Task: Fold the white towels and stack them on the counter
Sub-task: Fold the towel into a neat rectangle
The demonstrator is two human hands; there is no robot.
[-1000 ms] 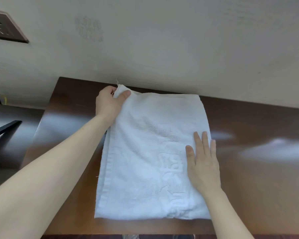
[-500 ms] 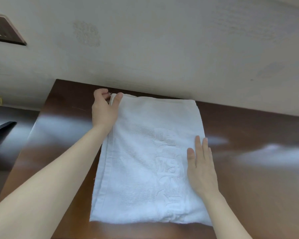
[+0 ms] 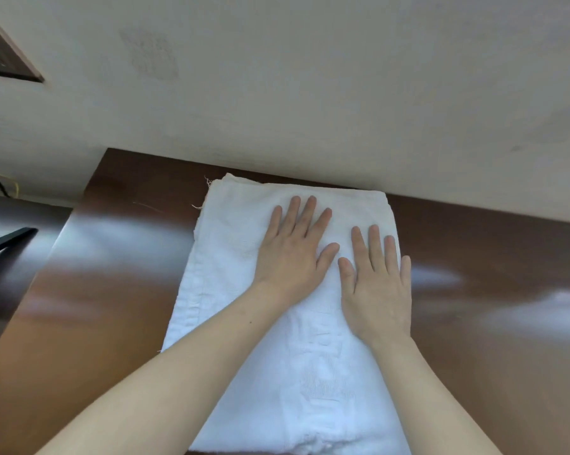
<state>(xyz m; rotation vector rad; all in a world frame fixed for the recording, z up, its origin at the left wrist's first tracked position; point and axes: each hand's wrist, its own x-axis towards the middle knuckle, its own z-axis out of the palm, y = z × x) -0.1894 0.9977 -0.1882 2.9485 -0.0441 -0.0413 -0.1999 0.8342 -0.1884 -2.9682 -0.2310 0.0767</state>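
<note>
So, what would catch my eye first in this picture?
A folded white towel lies on the glossy dark brown counter, its far end by the pale wall. Two bare hands press flat on its far half, side by side: the left hand nearer the wall, the right hand by the towel's right edge.

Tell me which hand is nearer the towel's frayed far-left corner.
Left. The left hand lies flat on the towel, right of the frayed corner and nearer the person; the right hand presses the towel farther right, by its right edge.
</note>
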